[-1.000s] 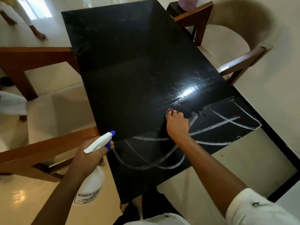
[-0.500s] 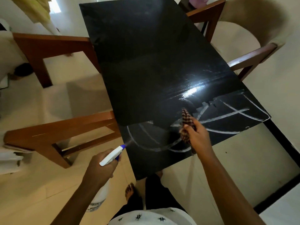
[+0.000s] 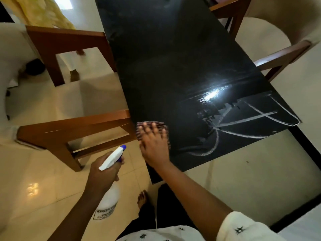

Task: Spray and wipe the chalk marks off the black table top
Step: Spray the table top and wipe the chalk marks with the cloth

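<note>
Grips the spray bottle (image 3: pixel 108 197) in the left hand (image 3: pixel 102 176), fingers curled round the neck below the white trigger head, blue nozzle aimed toward the tabletop (image 3: pixel 165 58). Holds the bottle off the near left corner, over the floor (image 3: pixel 43 180), clear of the tabletop. Bottle body: translucent white, printed label; fill level not discernible.

Presses the checked cloth (image 3: pixel 157 123) flat on the tabletop at its near left edge with the right hand (image 3: pixel 154 145), fingers spread and straight on top of the cloth.

Chalk marks (image 3: pixel 243 122) remaining on the near right part: crossing straight lines and one curved arc, to the right of the cloth and not touching it.

Changes against half a second earlier:
- Then held the cloth bunched and raised in the right hand over the middle of the marks; now lays it flat, farther left.
- No longer shows the arcs formerly drawn at the near left.
- Keeps the bottle in the same left-hand grip.
</note>
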Available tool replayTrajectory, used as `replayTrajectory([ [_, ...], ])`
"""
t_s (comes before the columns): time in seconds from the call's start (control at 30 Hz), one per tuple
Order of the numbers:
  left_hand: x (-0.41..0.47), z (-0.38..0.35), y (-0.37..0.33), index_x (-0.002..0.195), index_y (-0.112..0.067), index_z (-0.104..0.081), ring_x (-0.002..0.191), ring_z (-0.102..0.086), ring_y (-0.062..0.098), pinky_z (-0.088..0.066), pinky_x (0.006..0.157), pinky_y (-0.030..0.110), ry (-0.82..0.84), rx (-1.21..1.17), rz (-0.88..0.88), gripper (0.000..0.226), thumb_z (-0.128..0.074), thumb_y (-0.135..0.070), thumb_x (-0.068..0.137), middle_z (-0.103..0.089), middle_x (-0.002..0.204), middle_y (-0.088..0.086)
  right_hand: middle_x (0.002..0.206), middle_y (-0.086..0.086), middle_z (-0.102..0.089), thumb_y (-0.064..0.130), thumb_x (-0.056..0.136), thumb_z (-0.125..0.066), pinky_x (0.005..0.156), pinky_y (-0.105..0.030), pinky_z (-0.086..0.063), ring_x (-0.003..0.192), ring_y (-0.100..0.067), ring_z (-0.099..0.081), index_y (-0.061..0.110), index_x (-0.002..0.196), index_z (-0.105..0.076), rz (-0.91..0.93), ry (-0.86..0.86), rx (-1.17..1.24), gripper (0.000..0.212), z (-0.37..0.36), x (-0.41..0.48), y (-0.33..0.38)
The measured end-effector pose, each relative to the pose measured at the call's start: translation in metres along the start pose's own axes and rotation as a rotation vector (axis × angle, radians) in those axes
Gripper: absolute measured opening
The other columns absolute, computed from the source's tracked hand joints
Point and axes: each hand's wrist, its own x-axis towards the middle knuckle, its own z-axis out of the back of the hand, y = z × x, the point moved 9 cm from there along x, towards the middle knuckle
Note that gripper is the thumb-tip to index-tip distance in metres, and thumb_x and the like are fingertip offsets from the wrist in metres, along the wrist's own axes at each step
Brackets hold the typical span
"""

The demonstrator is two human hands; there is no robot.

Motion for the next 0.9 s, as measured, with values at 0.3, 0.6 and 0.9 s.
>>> replayTrajectory([
  [0.3, 0.015, 0.0, -0.003, 0.108, -0.013, -0.062, 0.057, -0.058, 0.021, -0.046, 0.041, 0.014, 0.006, 0.009, -0.061, 0.028, -0.054, 0.006, 0.089, -0.069, 0.085, 0.007, 0.159, 0.005, -0.021, 0.059, 0.092, -0.026, 0.114, -0.056, 0.008, 0.148, -0.016, -0.01, 0.031, 0.15, -0.027, -0.158, -0.032, -0.148, 0.064, 0.037, -0.007, -0.121],
  [0.6, 0.011, 0.0, -0.001, 0.088, -0.033, -0.062, 0.046, -0.057, 0.017, -0.049, 0.045, 0.024, 0.027, -0.034, -0.072, 0.041, -0.052, 0.006, 0.088, -0.07, 0.075, 0.003, 0.162, 0.001, -0.007, 0.056, 0.096, -0.032, 0.117, -0.058, -0.002, 0.148, -0.021, 0.002, 0.029, 0.153, -0.016, 0.146, 0.132, -0.083, 0.064, -0.009, -0.007, -0.012],
  [0.9, 0.019, 0.0, -0.008, 0.099, -0.022, -0.066, 0.045, -0.055, 0.017, -0.049, 0.047, 0.023, 0.022, -0.005, -0.085, 0.031, -0.05, 0.004, 0.09, -0.071, 0.088, 0.008, 0.161, 0.006, -0.007, 0.057, 0.097, -0.027, 0.118, -0.052, -0.003, 0.147, -0.014, 0.003, 0.032, 0.152, -0.011, -0.015, -0.005, -0.071, 0.062, 0.011, 0.0, -0.07],
])
